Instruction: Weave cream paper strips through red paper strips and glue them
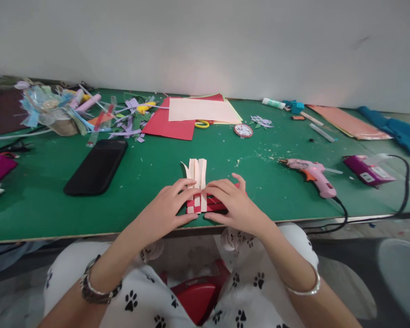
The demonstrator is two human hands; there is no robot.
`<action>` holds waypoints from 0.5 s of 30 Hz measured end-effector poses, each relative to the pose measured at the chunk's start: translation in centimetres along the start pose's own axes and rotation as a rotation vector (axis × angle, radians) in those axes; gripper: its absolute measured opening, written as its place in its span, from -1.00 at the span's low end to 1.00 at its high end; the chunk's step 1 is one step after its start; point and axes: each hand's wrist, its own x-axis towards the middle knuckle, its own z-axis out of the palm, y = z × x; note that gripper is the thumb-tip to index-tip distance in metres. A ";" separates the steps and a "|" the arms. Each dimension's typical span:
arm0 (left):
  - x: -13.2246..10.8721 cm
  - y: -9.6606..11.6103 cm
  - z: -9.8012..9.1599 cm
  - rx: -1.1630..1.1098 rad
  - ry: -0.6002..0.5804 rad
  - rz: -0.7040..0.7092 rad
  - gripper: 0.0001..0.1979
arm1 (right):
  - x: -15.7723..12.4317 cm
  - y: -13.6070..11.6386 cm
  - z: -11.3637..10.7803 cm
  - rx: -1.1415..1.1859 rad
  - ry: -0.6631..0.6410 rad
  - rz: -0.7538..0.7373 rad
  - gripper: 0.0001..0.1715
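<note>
Close to the table's front edge lies a small weave of cream and red paper strips. Cream strips (197,168) stand out toward the back, and red strips (215,203) run out to the right. A checkered patch (193,206) shows where they cross. My left hand (172,202) holds the weave's left side, fingers curved over it and thumb at its lower edge. With its fingertips on the rightmost cream strip, my right hand (233,200) covers part of the red strips. One finger of that hand is raised. The exact contact under the fingertips is partly hidden.
A black phone (96,167) lies left, and a pink glue gun (310,174) with a cord lies right, near a purple power block (369,170). Behind are red paper (171,125), a cream sheet (201,110), yellow-handled scissors (202,124) and purple paper scraps (131,114).
</note>
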 end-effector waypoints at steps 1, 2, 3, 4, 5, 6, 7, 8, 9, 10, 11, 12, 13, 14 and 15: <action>0.0 0.0 0.0 -0.011 -0.005 0.004 -0.60 | 0.1 -0.1 0.0 0.003 -0.002 0.002 -0.67; 0.0 -0.1 -0.1 -0.021 -0.010 0.011 -0.60 | 0.1 -0.2 0.0 0.007 -0.004 0.008 -0.69; 0.0 -0.1 -0.1 -0.027 -0.012 0.019 -0.59 | 0.1 -0.2 0.0 0.013 -0.008 0.016 -0.70; -0.1 -0.1 -0.2 -0.027 -0.012 0.025 -0.59 | 0.2 -0.3 0.0 0.019 -0.013 0.025 -0.71; -0.1 -0.2 -0.2 -0.021 -0.007 0.027 -0.61 | 0.2 -0.3 0.1 0.023 -0.017 0.030 -0.72; -0.1 -0.2 -0.2 -0.011 0.000 0.024 -0.63 | 0.2 -0.4 0.1 0.028 -0.020 0.030 -0.73; -0.1 -0.3 -0.2 0.002 0.006 0.022 -0.65 | 0.2 -0.4 0.1 0.032 -0.023 0.026 -0.74; -0.1 -0.3 -0.2 0.014 0.011 0.025 -0.66 | 0.2 -0.4 0.1 0.036 -0.020 0.024 -0.75; -0.1 -0.4 -0.1 0.026 0.014 0.035 -0.67 | 0.1 -0.3 0.2 0.041 -0.015 0.023 -0.76; -0.1 -0.4 -0.1 0.036 0.014 0.052 -0.67 | 0.1 -0.3 0.2 0.048 -0.008 0.024 -0.77; -0.1 -0.4 -0.1 0.046 0.013 0.076 -0.68 | 0.1 -0.3 0.3 0.055 -0.003 0.023 -0.77; -0.1 -0.4 -0.1 0.054 0.011 0.100 -0.69 | 0.1 -0.3 0.3 0.060 0.000 0.021 -0.78; -0.1 -0.4 -0.1 0.063 0.009 0.119 -0.71 | 0.0 -0.3 0.3 0.062 0.001 0.017 -0.78; -0.1 -0.4 -0.1 0.071 0.008 0.132 -0.73 | 0.0 -0.3 0.3 0.061 -0.001 0.010 -0.79; -0.1 -0.4 -0.1 0.079 0.007 0.137 -0.75 | 0.0 -0.3 0.3 0.060 -0.003 0.004 -0.79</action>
